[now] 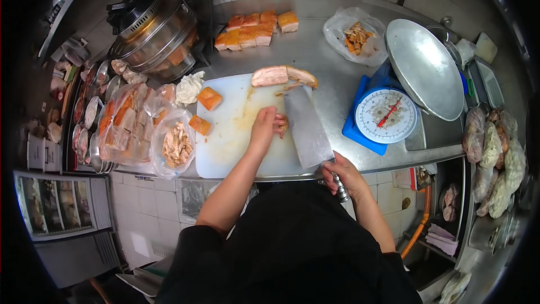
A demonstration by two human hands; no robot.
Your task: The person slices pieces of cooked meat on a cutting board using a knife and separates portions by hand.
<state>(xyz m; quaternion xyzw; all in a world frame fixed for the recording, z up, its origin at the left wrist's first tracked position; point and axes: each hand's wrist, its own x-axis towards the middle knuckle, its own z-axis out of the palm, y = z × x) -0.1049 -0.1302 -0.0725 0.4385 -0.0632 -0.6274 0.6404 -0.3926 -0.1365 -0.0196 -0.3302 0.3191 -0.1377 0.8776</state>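
My right hand (pixel 344 177) grips the metal handle of a wide cleaver (pixel 306 126), whose blade lies over the right part of the white cutting board (pixel 225 152). Left of the blade, my left hand (pixel 266 129) has its fingers curled round a small brownish piece, too hidden to name. Beyond the blade's far end, a long slab of meat (pixel 270 76) rests at the board's back edge, with thin scraps beside it. Two browned meat pieces (pixel 210 98) sit at the board's left side.
Cut browned meat blocks (pixel 247 32) stand at the back. A bag of scraps (pixel 358 38) and a blue scale (pixel 349 126) with a metal pan (pixel 424 67) are at right. Left are a glass cooker (pixel 160 39), a white cloth (pixel 190 88) and bags of meat (pixel 177 146).
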